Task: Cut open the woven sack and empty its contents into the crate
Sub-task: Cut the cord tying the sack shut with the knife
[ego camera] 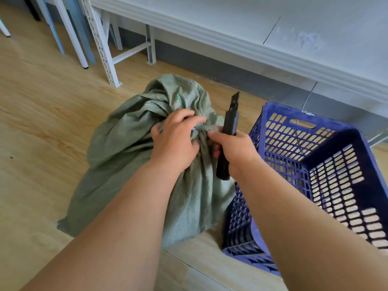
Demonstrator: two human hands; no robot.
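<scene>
Sack (126, 156) on wood floor (42, 114), still tied. Left hand (175, 141) grips its bunched neck. Right hand (235, 152), just right of neck, fist closed round black knife (228, 131), blade up, thumb touching neck. Blue crate (315, 175) touching sack's right side. Bench (273, 28) beyond sack.

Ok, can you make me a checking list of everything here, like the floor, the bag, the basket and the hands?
Surface: wooden floor, sack and crate standing on it.
Job's things: green woven sack, neck still tied; blue crate beside it, nothing seen inside; black utility knife, blade out, pointing up.
Clutter: nothing seen.
Hands: left hand grips the sack's neck; right hand holds the knife.
Cables: nothing seen.
Surroundings: white metal rack legs, pale wall.
</scene>
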